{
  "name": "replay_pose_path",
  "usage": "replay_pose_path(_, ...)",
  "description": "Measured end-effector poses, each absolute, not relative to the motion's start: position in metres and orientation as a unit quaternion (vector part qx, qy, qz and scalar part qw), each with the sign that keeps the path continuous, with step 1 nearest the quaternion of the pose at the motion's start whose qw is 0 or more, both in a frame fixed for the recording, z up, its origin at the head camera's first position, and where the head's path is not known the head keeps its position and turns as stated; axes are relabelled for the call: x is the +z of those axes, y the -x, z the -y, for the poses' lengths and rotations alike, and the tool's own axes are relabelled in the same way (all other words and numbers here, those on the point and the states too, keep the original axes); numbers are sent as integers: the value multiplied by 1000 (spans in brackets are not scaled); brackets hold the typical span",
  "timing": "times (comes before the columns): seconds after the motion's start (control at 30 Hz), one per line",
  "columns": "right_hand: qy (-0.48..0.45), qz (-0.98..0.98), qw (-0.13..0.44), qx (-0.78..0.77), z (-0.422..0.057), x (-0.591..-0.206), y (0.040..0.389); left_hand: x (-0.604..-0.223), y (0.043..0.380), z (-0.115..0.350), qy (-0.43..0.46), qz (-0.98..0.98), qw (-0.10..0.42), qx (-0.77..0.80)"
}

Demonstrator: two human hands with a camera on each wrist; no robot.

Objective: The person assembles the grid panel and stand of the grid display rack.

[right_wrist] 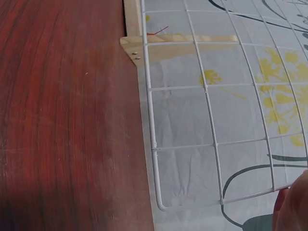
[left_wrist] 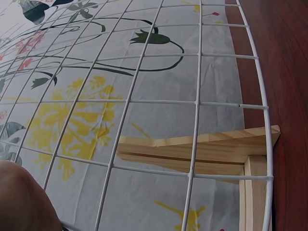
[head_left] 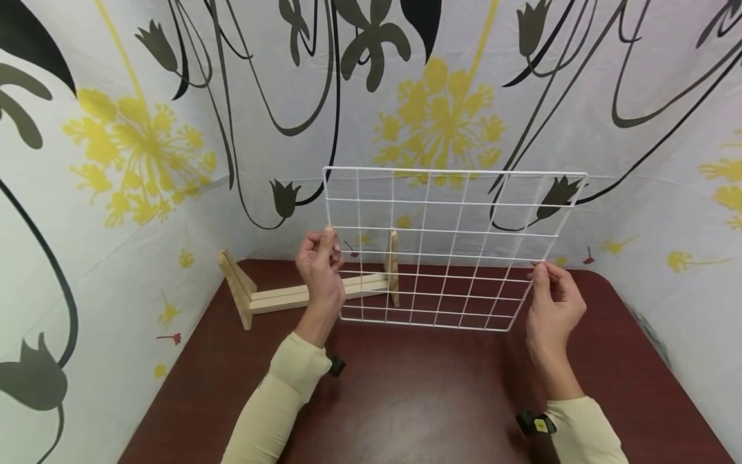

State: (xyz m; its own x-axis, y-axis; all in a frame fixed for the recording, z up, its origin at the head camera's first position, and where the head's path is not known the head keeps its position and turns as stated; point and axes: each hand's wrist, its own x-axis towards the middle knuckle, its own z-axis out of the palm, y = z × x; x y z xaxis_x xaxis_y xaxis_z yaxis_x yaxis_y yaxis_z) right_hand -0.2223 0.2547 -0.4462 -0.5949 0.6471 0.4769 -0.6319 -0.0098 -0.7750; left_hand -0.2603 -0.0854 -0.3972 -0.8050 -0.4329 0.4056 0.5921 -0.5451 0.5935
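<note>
A white wire grid panel (head_left: 426, 202) is held up above the table, tilted, by both hands. On its left edge, my left hand (head_left: 321, 276) pinches the outer wire between thumb and fingers. My right hand (head_left: 553, 312) pinches the right edge, slightly lower down. Behind the panel's left part stands a wooden stand (head_left: 284, 299), a long rail with an upright at each end; its right upright shows through the mesh. The left wrist view shows the grid (left_wrist: 196, 102) with one wooden upright (left_wrist: 211, 150) beyond it. Only a bit of the right hand (right_wrist: 293, 207) appears in the right wrist view.
A dark red-brown table (head_left: 406, 399) lies beneath the hands. White fabric (head_left: 243, 142) printed with yellow and grey flowers hangs close behind the table and along its sides. A dark device (head_left: 536, 423) sits at the right wrist.
</note>
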Motion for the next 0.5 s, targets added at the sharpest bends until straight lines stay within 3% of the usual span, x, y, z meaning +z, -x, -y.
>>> replay_pose_path(0.5,69,622,488,609,-248,-435,207,-392,257,82,153,359,297,-871)
